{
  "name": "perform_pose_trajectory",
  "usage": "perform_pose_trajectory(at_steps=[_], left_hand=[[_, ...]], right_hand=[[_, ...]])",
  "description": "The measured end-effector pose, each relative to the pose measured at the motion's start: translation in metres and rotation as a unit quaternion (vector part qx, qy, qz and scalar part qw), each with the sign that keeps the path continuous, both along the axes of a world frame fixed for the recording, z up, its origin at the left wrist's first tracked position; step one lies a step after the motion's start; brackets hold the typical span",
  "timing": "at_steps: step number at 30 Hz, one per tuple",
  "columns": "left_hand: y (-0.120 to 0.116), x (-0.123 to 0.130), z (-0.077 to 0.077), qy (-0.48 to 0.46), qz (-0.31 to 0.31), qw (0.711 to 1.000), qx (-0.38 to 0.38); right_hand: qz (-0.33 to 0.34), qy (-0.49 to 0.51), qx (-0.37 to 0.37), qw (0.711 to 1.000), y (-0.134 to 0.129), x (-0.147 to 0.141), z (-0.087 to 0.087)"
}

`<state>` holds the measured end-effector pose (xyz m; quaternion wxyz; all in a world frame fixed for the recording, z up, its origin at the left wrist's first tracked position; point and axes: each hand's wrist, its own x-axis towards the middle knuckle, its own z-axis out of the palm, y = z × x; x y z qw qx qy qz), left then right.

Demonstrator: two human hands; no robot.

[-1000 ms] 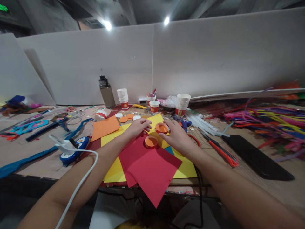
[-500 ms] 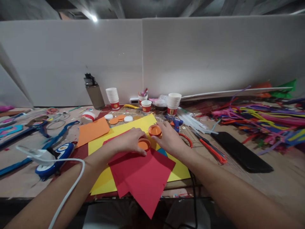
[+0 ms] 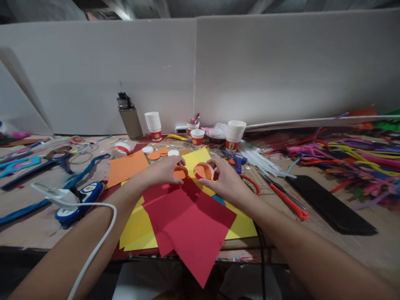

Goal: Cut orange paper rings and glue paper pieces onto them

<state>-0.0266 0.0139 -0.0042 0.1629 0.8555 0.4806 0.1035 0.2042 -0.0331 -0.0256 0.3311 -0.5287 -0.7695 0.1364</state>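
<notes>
Grip: left hand point(image 3: 161, 171) pinching left round piece point(image 3: 180, 172) between thumb and fingers; right hand point(image 3: 226, 179) curled on right round piece point(image 3: 203, 171), thumb at near rim. Exact fingertip contact on far rims too small to tell.

Clock centred on red sheets, 12 away from person. Largest first:
- white panels point(image 3: 265, 66), upright, across 10 to 2
- desk point(image 3: 25, 235), cluttered, under everything
- pile of coloured fuzzy strips point(image 3: 346, 160), at 2
- yellow sheets point(image 3: 137, 231), partly under red sheets point(image 3: 193, 221), showing at 8, 12 and 4
- black slab point(image 3: 334, 204), flat, at 3
- blue-and-white power strip point(image 3: 78, 204), at 9, white plug in it
- bottle point(image 3: 131, 123), leaning slightly, at 11
- orange sheet point(image 3: 126, 168), at 10
- two paper cup stacks, at 11 point(image 3: 153, 125) and 1 point(image 3: 235, 135)
- blue glue gun point(image 3: 239, 162), at 1, beyond right hand
- both round pieces, orange inside, red rims, at 12, side by side, apart
- orange discs point(image 3: 154, 155), at 11, near white ones

Just changed: left round piece shifted away from person, now about level with right one, gap wider; right one tipped more, red side showing. Meaning: both hands occupied, pieces separate, not joined or nested.
</notes>
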Motion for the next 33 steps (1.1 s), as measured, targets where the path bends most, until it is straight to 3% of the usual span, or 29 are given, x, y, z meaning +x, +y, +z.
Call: perform_pose_trajectory(at_steps=[4,8,12,15,19,24,33], left_hand=[[0.000,-0.007,0.004,0.039,-0.034,0.998,-0.044],[0.000,-0.007,0.004,-0.004,-0.057,0.997,-0.056],[0.000,0.003,-0.001,-0.099,0.017,0.995,0.008],[-0.005,0.016,-0.005,-0.223,0.068,0.972,0.037],[-0.015,0.032,-0.009,-0.365,0.044,0.927,-0.070],[-0.020,0.039,-0.013,-0.445,0.032,0.877,-0.176],[-0.019,0.038,-0.012,-0.426,0.057,0.884,-0.183]], right_hand=[[0.023,-0.065,-0.016,0.997,-0.008,-0.007,0.001],[0.027,-0.078,-0.023,0.996,-0.012,-0.009,0.000],[0.009,-0.042,0.003,0.999,-0.010,-0.006,0.000],[-0.001,0.009,0.020,1.000,-0.007,-0.003,0.000],[-0.004,0.023,0.049,0.999,-0.007,-0.003,-0.001],[0.005,0.005,0.051,0.999,-0.010,-0.006,0.000],[0.023,-0.039,0.063,0.997,-0.009,-0.006,-0.008]])
